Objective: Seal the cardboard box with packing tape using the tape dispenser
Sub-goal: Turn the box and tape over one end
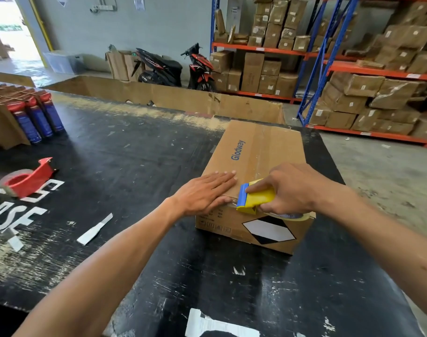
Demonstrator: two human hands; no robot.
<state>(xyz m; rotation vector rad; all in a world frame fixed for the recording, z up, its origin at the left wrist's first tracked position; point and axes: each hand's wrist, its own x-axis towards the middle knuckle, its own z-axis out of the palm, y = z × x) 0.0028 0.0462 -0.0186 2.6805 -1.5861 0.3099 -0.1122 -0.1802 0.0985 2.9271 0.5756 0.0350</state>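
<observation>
Cardboard box (253, 181) sits on the scuffed black bench (125, 152), near its right edge. Left hand (205, 194) is spread flat on the lid by the near edge. Right hand (290, 188) is wrapped around a yellow tape dispenser (255, 198) at that same edge, the tape roll (286, 216) mostly hidden, I think. A red tape dispenser (27, 180) lies well off to the left.

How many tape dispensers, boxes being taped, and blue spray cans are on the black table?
Tape dispensers: 2, a yellow one in the right hand and a red one lying at the left.
Boxes being taped: 1, with the left hand flat on it.
Blue spray cans: 3 clearly visible; more may be hidden behind cardboard.
Total: 6
</observation>
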